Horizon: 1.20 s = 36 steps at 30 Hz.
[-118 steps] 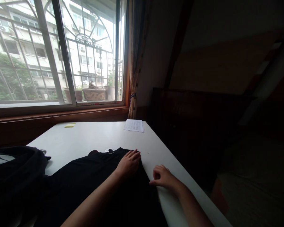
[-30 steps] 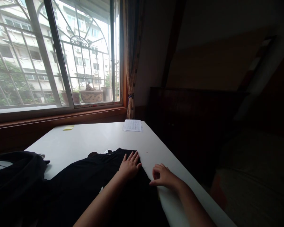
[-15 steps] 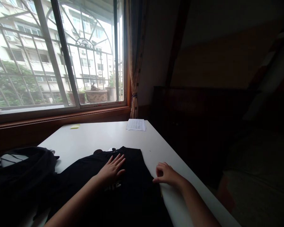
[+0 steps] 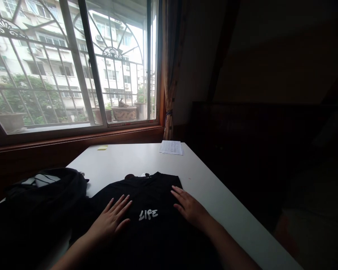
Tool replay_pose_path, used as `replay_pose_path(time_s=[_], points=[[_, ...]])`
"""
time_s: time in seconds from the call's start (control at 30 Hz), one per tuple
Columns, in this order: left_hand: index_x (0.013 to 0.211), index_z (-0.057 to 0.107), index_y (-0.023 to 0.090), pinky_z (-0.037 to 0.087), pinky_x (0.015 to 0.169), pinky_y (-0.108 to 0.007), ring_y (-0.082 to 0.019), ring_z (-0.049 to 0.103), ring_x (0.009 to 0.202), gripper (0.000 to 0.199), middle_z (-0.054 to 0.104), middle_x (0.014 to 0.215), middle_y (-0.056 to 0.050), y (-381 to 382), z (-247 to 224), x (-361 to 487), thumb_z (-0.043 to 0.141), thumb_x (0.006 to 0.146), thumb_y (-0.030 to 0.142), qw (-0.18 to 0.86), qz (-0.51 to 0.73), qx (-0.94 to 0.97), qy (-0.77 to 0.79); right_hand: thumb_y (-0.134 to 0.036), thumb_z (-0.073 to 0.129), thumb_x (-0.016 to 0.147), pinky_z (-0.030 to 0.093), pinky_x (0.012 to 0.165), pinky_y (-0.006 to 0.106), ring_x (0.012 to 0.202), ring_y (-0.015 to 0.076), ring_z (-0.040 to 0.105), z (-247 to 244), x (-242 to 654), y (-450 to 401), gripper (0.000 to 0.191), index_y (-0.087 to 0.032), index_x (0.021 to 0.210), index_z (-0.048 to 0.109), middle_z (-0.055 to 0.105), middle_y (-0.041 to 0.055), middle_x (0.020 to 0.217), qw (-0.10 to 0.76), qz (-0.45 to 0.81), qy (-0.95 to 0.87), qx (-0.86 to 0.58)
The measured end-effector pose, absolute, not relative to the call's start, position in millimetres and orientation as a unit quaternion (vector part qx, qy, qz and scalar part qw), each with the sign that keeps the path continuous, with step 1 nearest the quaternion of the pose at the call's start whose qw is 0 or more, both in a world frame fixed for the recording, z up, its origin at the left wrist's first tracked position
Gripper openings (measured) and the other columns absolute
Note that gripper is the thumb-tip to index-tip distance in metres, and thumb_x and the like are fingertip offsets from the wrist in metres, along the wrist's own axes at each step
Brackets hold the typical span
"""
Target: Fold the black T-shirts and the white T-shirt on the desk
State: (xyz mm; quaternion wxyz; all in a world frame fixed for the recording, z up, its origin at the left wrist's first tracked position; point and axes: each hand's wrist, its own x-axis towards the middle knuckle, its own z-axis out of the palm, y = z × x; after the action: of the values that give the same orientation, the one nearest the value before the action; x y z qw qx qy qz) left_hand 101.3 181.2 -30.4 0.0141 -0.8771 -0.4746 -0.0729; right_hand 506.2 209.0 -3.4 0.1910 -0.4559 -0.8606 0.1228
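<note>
A black T-shirt (image 4: 149,193) with white lettering on it lies spread on the white table (image 4: 129,157). My left hand (image 4: 114,215) rests flat on its left part, fingers apart and pointing away from me. On the shirt's right side lies my right hand (image 4: 190,206), its fingers stretched out and palm down on the cloth near the edge. The lettering shows between the two hands. The shirt's near end fades into shadow.
A heap of dark clothing (image 4: 56,187) with a white patterned piece lies at left. Papers (image 4: 171,147) and a yellow note pad (image 4: 102,148) sit at the table's far end. Two small round objects, one dark (image 4: 129,176), one white (image 4: 145,175), touch the shirt's far edge.
My left hand has shifted left across the shirt, uncovering the lettering. My right hand, curled at the shirt's right edge before, now lies flat on the cloth. The view has turned slightly left.
</note>
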Motion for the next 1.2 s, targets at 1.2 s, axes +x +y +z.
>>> replay_pose_path(time_s=[1.2], points=[[0.146, 0.042, 0.018, 0.044, 0.104, -0.046, -0.033, 0.054, 0.125, 0.057, 0.054, 0.138, -0.015, 209.7, -32.1, 35.4, 0.052, 0.091, 0.032, 0.002, -0.251, -0.668, -0.701, -0.058, 0.032, 0.102, 0.011, 0.124, 0.052, 0.152, 0.0252, 0.019, 17.8, 476.3, 202.5, 0.062, -0.03, 0.157, 0.028, 0.02, 0.0032, 0.165, 0.087, 0.137, -0.867, -0.472]])
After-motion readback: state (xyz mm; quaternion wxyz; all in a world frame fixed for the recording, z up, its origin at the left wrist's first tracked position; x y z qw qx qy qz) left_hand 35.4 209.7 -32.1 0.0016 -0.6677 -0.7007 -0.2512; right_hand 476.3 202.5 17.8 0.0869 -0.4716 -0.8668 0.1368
